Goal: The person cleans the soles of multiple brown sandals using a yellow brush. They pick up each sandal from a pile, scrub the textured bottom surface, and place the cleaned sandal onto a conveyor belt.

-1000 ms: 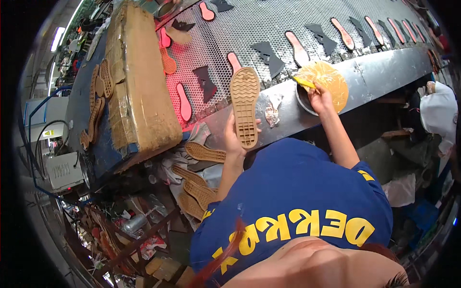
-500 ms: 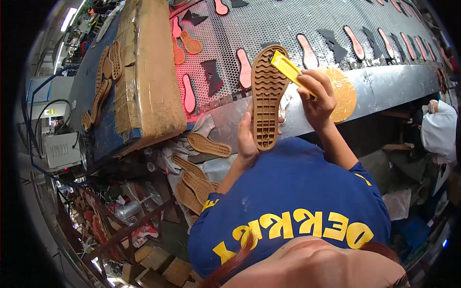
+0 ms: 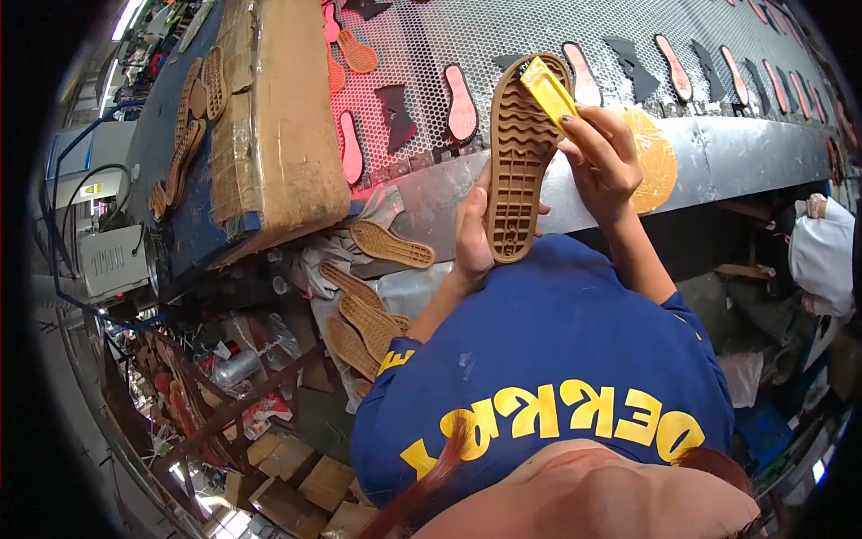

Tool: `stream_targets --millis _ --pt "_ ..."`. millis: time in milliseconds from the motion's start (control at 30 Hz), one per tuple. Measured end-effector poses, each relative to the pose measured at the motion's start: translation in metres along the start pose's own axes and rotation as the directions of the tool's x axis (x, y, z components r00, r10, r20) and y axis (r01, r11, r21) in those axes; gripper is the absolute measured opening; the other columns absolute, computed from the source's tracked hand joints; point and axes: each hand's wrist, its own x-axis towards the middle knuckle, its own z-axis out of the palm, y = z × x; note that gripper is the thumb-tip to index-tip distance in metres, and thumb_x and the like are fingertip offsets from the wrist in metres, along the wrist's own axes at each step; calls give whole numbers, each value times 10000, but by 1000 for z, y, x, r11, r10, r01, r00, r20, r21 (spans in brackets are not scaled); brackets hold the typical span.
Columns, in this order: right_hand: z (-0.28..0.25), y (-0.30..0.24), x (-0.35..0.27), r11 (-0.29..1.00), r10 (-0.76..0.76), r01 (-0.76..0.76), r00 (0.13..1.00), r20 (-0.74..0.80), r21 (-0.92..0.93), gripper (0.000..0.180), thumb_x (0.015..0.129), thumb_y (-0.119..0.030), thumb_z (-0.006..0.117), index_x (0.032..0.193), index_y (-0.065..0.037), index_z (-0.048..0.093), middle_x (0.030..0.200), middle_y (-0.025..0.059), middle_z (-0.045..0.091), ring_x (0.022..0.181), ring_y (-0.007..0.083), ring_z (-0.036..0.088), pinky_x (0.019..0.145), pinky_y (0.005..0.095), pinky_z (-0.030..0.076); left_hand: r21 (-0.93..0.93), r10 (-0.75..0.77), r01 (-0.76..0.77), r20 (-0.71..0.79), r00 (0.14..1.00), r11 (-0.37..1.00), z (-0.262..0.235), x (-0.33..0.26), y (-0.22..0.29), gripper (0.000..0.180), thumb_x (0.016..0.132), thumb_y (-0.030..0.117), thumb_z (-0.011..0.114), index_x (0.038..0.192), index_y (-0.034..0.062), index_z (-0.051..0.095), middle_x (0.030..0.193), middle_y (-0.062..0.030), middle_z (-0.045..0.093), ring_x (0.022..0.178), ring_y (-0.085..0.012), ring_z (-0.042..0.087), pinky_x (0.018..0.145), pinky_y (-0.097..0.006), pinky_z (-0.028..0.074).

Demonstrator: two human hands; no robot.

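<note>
My left hand (image 3: pixel 471 235) grips a tan rubber shoe sole (image 3: pixel 519 157) by its heel end, tread side toward me, standing upright over the metal bench edge. My right hand (image 3: pixel 600 160) holds a yellow brush (image 3: pixel 549 90) and presses its tip against the upper right edge of the sole. A round container of yellow glue (image 3: pixel 654 160) sits on the bench just right of my right hand, partly hidden by it.
A perforated metal conveyor (image 3: pixel 503 36) carries pink and dark insole pieces. A cardboard slab (image 3: pixel 278 126) lies at left. More tan soles (image 3: pixel 359 305) are piled below the bench. Cluttered shelves and boxes sit lower left; a white bag (image 3: pixel 822 256) hangs at right.
My right hand left the glue container with the brush and came to the sole. My left hand raised the sole and moved it right, closer to the conveyor.
</note>
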Motion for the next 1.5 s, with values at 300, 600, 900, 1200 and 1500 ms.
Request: stream_targets --millis 300,600,900,1200,1500 --pt "-6 -1 -2 998 -30 24 995 99 63 263 794 -136 757 1022 -21 693 1048 140 628 929 250 649 748 313 554 -55 -41 42 12 999 998 -6 0 -4 694 985 489 268 1471 -4 227 1187 -201 576 894 -266 665 650 -329 593" --pt "-19 -11 -4 993 -77 44 950 303 114 215 815 -106 716 1004 -31 645 1087 138 623 956 286 644 798 360 540 -167 -47 59 73 996 984 -12 4 -3 668 980 537 240 1460 74 274 1190 -173 575 907 -287 654 634 -380 602" --pt "-19 -30 -17 973 -126 28 893 431 228 222 840 -151 697 993 -18 607 1068 153 605 912 295 648 742 364 548 -391 -22 9 -28 999 920 -18 14 0 598 993 503 246 1392 79 381 1164 -152 605 902 -270 664 652 -415 600" --pt "-22 -44 -36 941 -177 -14 831 527 339 248 807 -130 712 990 -12 595 1094 166 595 901 325 650 762 405 557 -421 -94 50 -84 992 906 -34 23 4 728 966 607 186 1356 44 433 1164 -193 617 874 -358 669 686 -472 586" --pt "-30 -41 -24 905 -143 -137 792 593 402 191 872 -153 659 975 -6 594 1072 164 591 942 315 640 794 396 544 -451 -116 105 3 993 886 -36 23 8 802 941 664 161 1388 41 399 1198 -210 597 898 -394 660 664 -475 594"
